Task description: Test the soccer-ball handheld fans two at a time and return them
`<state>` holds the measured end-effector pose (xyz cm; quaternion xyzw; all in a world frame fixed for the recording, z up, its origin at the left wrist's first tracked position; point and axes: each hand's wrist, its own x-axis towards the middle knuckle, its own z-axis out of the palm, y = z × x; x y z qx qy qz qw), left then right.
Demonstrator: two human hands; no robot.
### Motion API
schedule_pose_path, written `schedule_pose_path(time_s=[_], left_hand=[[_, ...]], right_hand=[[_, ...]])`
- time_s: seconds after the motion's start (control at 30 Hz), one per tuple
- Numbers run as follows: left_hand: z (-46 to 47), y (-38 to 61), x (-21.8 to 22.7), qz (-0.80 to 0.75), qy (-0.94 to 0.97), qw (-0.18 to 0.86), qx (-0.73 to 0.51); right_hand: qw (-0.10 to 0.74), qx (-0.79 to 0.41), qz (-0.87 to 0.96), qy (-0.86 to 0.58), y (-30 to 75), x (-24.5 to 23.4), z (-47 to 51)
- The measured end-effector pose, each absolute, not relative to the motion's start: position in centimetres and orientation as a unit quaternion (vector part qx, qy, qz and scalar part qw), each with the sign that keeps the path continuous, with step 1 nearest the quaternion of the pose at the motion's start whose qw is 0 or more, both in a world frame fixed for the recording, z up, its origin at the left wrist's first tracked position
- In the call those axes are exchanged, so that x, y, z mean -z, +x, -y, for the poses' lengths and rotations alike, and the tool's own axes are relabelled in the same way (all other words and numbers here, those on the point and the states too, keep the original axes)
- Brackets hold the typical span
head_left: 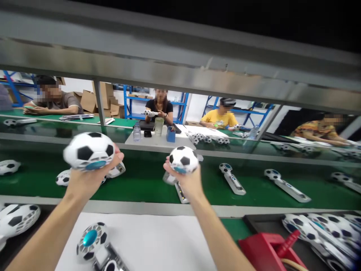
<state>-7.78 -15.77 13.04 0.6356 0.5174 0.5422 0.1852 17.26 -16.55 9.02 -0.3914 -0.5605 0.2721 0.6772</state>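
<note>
My left hand (87,182) is closed around a device with a white-and-black football-patterned head (93,148), lifted above the green conveyor belt. Part of a pale handle shows beyond its fingers. My right hand (191,182) grips a second football-patterned device (184,159), also raised over the belt, its teal disc facing down toward me. Fingertips show at the left of that ball; the rest of the grip is hidden. Below, on a white sheet (152,237), lies another such device (93,241), teal disc up, with parts showing in its open handle.
More football-patterned devices (232,178) lie along the green belt (146,180). A black tray (254,222) of them stands at right, beside a red holder (259,248). Co-workers (159,107) sit across the line. A metal beam (175,71) crosses overhead.
</note>
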Motion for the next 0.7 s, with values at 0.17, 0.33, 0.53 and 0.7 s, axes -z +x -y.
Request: schedule_pose_path(time_s=[0.17, 0.33, 0.53, 0.7], left_hand=[[11.9, -6.5, -9.1, -0.490, 0.677, 0.318, -0.448], [9.3, -6.3, -3.9, -0.519, 0.716, 0.284, -0.370], [6.1, -7.4, 1.0, -0.523, 0.789, 0.146, -0.287], [5.1, -8.6, 1.8, -0.551, 0.799, 0.042, -0.237]], right_hand=[[0.563, -0.267, 0.592, -0.511, 15.9, -1.0, 12.0], [0.398, -0.185, 0.620, -0.650, 14.6, 1.6, 13.5], [0.230, -0.160, 0.658, -0.699, 16.1, -3.3, 14.1], [0.264, -0.105, 0.653, -0.702, 22.7, -9.5, 7.3]])
